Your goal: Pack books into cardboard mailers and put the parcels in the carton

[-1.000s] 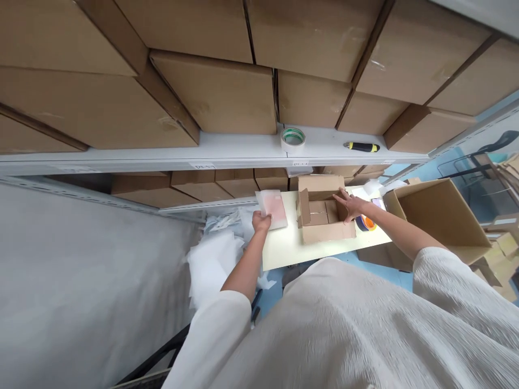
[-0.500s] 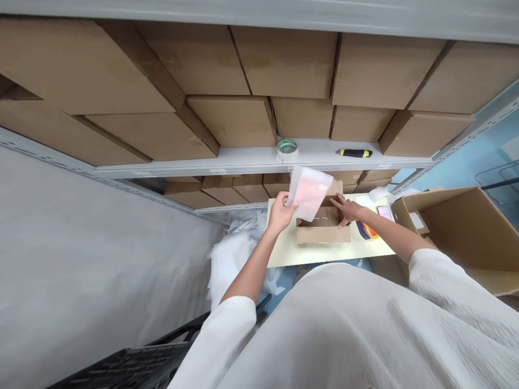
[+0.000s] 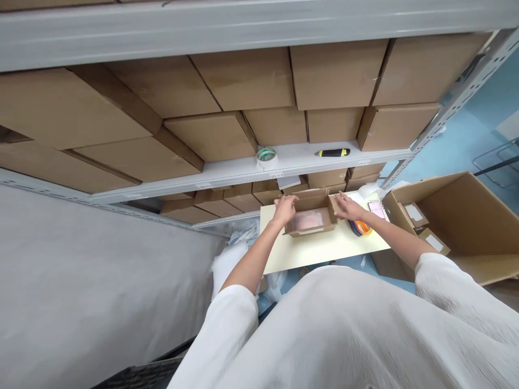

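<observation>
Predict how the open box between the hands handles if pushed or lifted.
Box probably slides rather than tips: wider than tall, flat on the table. Likely light: the packet inside looks thin. May flex if squeezed: cardboard, open top.

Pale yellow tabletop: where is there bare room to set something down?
The tabletop is bare along its near edge, in front of the small open box, and in a narrower patch left of the left forearm. It is crowded on the right, where the tape dispenser and phone show on either side of the right forearm.
</observation>
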A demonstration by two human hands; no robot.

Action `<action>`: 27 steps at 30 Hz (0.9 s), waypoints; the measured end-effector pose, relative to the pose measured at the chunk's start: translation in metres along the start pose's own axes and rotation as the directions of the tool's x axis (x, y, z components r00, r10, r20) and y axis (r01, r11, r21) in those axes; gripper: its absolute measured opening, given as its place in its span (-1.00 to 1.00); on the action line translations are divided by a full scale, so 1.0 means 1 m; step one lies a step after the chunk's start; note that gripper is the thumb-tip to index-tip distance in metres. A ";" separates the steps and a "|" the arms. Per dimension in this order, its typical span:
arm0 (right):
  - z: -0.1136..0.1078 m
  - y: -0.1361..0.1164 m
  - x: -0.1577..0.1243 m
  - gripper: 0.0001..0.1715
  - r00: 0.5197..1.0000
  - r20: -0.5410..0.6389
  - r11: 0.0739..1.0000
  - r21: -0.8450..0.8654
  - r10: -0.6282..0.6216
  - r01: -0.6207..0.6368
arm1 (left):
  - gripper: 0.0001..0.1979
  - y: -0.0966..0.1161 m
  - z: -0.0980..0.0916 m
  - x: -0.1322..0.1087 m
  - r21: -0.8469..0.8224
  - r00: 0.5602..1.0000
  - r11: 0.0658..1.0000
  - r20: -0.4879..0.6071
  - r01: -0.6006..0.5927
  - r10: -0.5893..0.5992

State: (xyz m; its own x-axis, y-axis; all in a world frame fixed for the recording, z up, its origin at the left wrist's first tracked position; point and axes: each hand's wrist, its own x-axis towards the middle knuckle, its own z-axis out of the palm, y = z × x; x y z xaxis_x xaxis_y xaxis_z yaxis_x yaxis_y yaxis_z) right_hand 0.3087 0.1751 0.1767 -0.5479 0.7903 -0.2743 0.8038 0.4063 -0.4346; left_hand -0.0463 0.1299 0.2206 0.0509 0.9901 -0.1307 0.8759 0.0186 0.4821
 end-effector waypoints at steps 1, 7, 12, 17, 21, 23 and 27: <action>0.000 0.004 -0.001 0.21 0.997 -0.066 0.997 0.064 0.044 -0.040 | -0.51 -0.005 0.001 -0.006 -0.039 0.998 0.999 -0.058 -0.001 -0.001; 0.005 0.017 0.007 -0.45 0.851 -0.106 0.568 0.785 0.515 -0.246 | -0.72 -0.058 0.024 -0.037 -0.398 0.929 0.918 -0.339 0.004 -0.150; 0.010 0.011 0.011 -0.76 0.888 0.022 0.298 0.938 0.459 -0.177 | -0.40 -0.103 0.041 -0.069 -0.565 0.984 0.821 -0.087 0.078 -0.153; 0.021 -0.003 0.022 -0.34 0.939 -0.065 0.577 0.803 0.337 -0.151 | -0.17 -0.121 0.040 -0.090 -0.443 0.983 0.896 0.153 -0.020 0.097; 0.029 -0.008 0.036 0.18 0.940 -0.193 0.858 0.489 0.280 -0.156 | -0.17 -0.115 0.044 -0.090 -0.352 0.966 0.933 0.207 -0.073 0.153; 0.031 -0.009 0.041 0.35 0.951 -0.215 0.923 0.360 0.223 -0.135 | -0.24 -0.110 0.050 -0.088 -0.343 0.975 0.939 0.197 -0.033 0.106; 0.029 -0.008 0.047 0.54 0.957 -0.255 0.961 0.269 0.137 -0.066 | -0.47 -0.098 0.064 -0.081 -0.392 0.993 0.917 0.111 0.080 -0.039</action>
State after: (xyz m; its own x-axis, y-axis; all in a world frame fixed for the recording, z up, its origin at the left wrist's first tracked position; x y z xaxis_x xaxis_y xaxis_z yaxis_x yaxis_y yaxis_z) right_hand 0.2696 0.1958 0.1426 -0.3550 0.9292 -0.1029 0.7458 0.2151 -0.6305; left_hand -0.1053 0.0390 0.1285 0.0698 0.9670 -0.2449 0.6191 0.1505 0.7708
